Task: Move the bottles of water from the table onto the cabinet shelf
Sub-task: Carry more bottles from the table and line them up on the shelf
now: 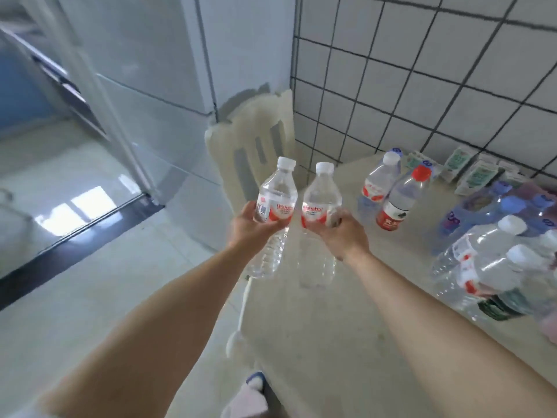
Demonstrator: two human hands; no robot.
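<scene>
The person stood at the near left corner of the table (pixel 346 342) with a bottle in each fist. The left hand (pixel 251 226) was wrapped around the left bottle (pixel 275 206) at its red label, and the right hand (pixel 342 230) gripped the right bottle (pixel 321 203) the same way. Both bottles were lifted clear of the tabletop, caps tilted away, close beside each other. This looked like the carrying step. More bottles (pixel 482 254) waited on the table to the right, near the tiled wall (pixel 422 86). The cabinet shelf was not in sight, so the next move would call for turning toward it, keeping both grips firm.
</scene>
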